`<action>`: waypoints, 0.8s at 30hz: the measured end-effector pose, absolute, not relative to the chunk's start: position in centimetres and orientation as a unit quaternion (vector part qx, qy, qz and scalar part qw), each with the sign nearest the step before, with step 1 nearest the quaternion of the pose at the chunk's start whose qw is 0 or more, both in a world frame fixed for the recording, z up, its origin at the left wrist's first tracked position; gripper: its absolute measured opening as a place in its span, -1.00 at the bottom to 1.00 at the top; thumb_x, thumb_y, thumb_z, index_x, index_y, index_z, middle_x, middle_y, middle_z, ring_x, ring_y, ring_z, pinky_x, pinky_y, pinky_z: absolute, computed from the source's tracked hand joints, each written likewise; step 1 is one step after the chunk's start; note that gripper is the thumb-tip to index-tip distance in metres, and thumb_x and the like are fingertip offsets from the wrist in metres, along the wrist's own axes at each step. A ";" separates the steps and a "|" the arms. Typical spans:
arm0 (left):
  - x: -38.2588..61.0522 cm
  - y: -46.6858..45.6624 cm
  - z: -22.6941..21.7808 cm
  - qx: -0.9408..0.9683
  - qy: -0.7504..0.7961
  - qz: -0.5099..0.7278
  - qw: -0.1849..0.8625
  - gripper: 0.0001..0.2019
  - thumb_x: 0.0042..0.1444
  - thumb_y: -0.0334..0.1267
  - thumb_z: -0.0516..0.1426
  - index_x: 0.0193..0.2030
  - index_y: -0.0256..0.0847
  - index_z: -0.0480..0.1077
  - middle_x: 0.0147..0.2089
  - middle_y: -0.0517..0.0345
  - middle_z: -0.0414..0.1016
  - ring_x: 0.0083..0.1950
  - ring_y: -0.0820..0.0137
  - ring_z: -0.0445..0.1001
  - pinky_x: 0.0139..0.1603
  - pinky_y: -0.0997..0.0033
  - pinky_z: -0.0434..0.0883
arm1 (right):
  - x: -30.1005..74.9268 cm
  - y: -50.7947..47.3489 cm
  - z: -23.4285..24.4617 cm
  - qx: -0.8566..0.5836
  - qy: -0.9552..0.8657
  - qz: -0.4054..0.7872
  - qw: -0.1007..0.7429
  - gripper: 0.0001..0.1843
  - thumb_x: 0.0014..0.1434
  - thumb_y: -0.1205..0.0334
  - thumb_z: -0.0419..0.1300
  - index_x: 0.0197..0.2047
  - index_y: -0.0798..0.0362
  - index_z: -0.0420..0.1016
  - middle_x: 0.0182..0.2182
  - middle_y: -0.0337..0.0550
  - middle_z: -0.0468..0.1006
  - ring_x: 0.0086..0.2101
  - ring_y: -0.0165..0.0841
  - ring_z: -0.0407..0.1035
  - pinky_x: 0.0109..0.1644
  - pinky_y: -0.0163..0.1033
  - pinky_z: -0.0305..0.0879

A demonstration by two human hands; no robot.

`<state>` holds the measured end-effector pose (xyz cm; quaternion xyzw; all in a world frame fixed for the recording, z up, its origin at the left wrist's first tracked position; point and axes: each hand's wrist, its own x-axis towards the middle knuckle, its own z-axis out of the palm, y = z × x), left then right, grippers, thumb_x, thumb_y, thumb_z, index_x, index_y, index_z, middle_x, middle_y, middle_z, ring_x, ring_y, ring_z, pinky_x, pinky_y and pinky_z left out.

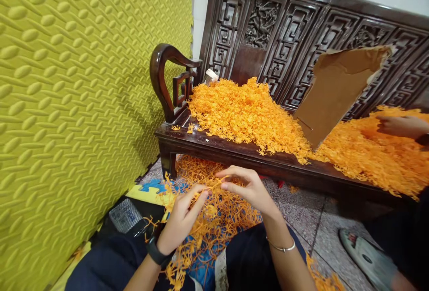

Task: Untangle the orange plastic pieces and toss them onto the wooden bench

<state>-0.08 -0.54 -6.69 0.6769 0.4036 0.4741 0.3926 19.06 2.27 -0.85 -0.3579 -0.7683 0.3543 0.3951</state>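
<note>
My left hand (181, 217) and my right hand (246, 188) are both pinched on a thin orange plastic strip (212, 185) held between them over my lap. A tangle of orange plastic frames (214, 224) lies under my hands, across my knees and the floor. On the dark carved wooden bench (234, 150) in front of me sits a big heap of small orange plastic pieces (248, 112). I wear a black watch on the left wrist and a thin bangle on the right.
A yellow embossed foam wall (73, 94) stands close on the left. A torn cardboard sheet (338, 90) leans on the bench back. Another person's hand (398, 125) rests on the heap at right; their sandalled foot (365, 253) is on the floor. A dark box (125, 215) lies by my left knee.
</note>
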 end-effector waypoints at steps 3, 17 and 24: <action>0.2 -0.6 -6.8 0.669 0.392 0.479 0.411 -0.74 0.23 -0.15 -0.03 -0.20 -0.22 0.43 -0.57 0.28 0.22 -0.54 0.47 0.22 -0.46 0.51 0.22 | 19.0 2.2 -0.7 -0.362 -0.758 0.356 0.410 -0.80 0.08 0.14 0.27 -0.22 0.02 0.51 -0.31 -0.15 0.48 -0.29 -0.37 0.37 -0.19 -0.23 0.36; 1.3 -0.9 -6.8 0.619 0.404 0.501 0.450 -0.79 0.18 -0.15 0.05 -0.16 -0.20 0.41 -0.30 0.13 0.45 -0.30 0.38 0.40 -0.36 0.52 0.32 | 17.9 1.5 -1.2 -0.434 -0.676 0.349 0.483 -0.81 0.01 0.23 0.31 -0.27 0.05 0.47 -0.43 -0.22 0.53 -0.39 -0.38 0.43 -0.23 -0.26 0.36; 2.1 -1.9 -7.1 0.606 0.382 0.457 0.527 -0.76 0.19 -0.09 0.03 -0.21 -0.20 0.38 -0.44 0.23 0.33 -0.55 0.53 0.17 -0.58 0.56 0.13 | 22.2 1.1 0.3 -0.490 -0.634 0.112 0.588 -0.89 0.07 0.30 0.26 -0.27 0.03 0.50 -0.44 -0.20 0.54 -0.41 -0.38 0.43 -0.22 -0.24 0.38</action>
